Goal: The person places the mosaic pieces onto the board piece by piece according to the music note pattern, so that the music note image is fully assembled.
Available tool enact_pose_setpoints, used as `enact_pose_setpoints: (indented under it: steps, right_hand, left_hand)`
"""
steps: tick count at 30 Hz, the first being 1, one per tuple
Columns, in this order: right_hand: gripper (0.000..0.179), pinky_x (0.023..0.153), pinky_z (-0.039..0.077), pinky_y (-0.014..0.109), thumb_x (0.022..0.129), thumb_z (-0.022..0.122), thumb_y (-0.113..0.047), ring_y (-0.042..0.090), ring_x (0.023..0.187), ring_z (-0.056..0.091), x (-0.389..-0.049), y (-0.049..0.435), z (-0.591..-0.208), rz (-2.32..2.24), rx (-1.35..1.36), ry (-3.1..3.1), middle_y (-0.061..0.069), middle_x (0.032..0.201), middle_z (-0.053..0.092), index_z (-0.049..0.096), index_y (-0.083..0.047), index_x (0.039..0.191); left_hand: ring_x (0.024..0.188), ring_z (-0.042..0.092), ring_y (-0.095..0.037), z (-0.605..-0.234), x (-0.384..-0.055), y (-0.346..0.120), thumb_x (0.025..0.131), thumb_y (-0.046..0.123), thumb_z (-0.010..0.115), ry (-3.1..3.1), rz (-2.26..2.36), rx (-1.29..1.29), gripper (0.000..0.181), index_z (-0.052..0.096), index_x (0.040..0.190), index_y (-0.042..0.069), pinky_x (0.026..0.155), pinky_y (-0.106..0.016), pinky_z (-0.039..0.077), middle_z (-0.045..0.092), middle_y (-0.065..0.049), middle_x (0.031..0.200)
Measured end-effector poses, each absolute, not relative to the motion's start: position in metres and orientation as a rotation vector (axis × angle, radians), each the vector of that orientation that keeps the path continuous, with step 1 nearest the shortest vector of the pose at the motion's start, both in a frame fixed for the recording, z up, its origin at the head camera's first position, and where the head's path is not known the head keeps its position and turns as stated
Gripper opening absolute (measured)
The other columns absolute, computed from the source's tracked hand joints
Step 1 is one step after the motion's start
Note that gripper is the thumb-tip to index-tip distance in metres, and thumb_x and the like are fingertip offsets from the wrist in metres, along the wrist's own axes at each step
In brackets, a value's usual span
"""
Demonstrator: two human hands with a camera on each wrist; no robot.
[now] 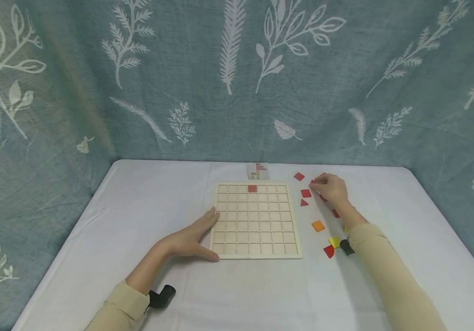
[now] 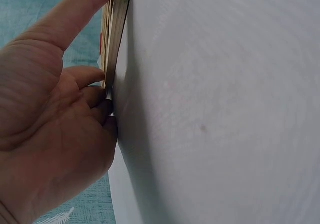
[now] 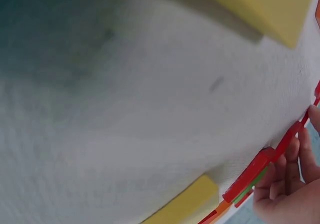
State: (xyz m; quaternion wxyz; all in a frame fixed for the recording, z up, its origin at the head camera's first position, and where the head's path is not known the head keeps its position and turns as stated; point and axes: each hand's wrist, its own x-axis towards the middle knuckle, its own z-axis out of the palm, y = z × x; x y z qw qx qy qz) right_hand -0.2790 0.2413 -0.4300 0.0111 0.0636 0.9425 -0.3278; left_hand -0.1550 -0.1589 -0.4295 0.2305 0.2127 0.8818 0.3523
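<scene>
A square pale wooden grid board (image 1: 256, 257) lies on the table, with one red square tile (image 1: 252, 189) in its far row. My left hand (image 1: 191, 236) rests against the board's left side, thumb near the front corner and fingers spread further up the edge. The left wrist view has the same hand (image 2: 60, 108) beside the board's edge (image 2: 119, 28). To the right of the board, my right hand (image 1: 331, 189) pinches a small red tile (image 1: 313, 181) between thumb and fingertips. Around that hand lie a red square (image 1: 306, 193), a red triangle (image 1: 304, 202) and another red tile (image 1: 299, 176).
Nearer me on the right are an orange square (image 1: 318, 225), a yellow tile (image 1: 334, 242), a rounded red piece (image 1: 329, 251) and a black device (image 1: 347, 247) by the right sleeve. A small printed card (image 1: 258, 171) lies behind the board. A patterned curtain (image 1: 204, 124) hangs behind the table.
</scene>
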Motion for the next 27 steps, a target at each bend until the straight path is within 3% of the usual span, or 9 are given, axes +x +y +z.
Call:
enact_pose_setpoints:
  steps: [4, 8, 15, 21, 27]
  right_hand:
    - [0.033, 0.048, 0.042, 0.021, 0.092, 0.065, -0.023, 0.015, 0.057, 0.053, -0.279, 0.240, -0.429, -1.017, 0.217, 2.946, 0.017, 0.094, 0.066, 0.067, 0.003, 0.110]
    - [0.035, 0.050, 0.044, 0.025, 0.092, 0.066, -0.026, 0.019, 0.060, 0.053, -0.277, 0.235, -0.423, -1.084, 0.237, 2.902, 0.017, 0.100, 0.065, 0.067, 0.001, 0.115]
    - [0.038, 0.080, 0.050, 0.036, 0.092, 0.066, -0.033, 0.027, 0.097, 0.057, -0.277, 0.203, -0.413, -1.229, 0.051, 2.779, 0.013, 0.120, 0.065, 0.068, -0.007, 0.120]
    - [0.038, 0.090, 0.048, 0.043, 0.088, 0.071, -0.036, 0.027, 0.110, 0.057, -0.274, 0.169, -0.413, -1.236, -0.072, 2.703, 0.010, 0.120, 0.066, 0.071, -0.010, 0.116]
    - [0.029, 0.088, 0.050, 0.044, 0.087, 0.074, -0.028, 0.028, 0.101, 0.063, -0.271, 0.144, -0.419, -1.198, -0.243, 2.731, 0.010, 0.104, 0.071, 0.074, -0.006, 0.105]
  left_hand:
    - [0.148, 0.000, -0.034, -0.429, -0.155, -0.158, 0.073, 0.036, 0.085, 2.425, 0.968, 0.579, 0.114, 0.013, 0.155, 0.000, 0.117, -0.051, 0.010, -0.002, -0.017, 0.162]
    - [0.148, -0.001, -0.034, -0.428, -0.156, -0.158, 0.074, 0.035, 0.085, 2.417, 0.969, 0.589, 0.113, 0.013, 0.155, 0.000, 0.117, -0.051, 0.009, -0.003, -0.017, 0.162]
    - [0.148, -0.001, -0.034, -0.428, -0.155, -0.159, 0.074, 0.036, 0.085, 2.429, 0.947, 0.575, 0.114, 0.013, 0.155, 0.001, 0.117, -0.052, 0.009, -0.003, -0.016, 0.162]
    - [0.148, 0.000, -0.032, -0.426, -0.155, -0.157, 0.074, 0.036, 0.085, 2.429, 0.950, 0.556, 0.113, 0.014, 0.155, 0.001, 0.117, -0.051, 0.010, -0.002, -0.015, 0.163]
    - [0.148, -0.002, -0.032, -0.430, -0.155, -0.158, 0.074, 0.036, 0.085, 2.422, 0.958, 0.546, 0.114, 0.013, 0.155, 0.002, 0.118, -0.050, 0.009, -0.003, -0.014, 0.163]
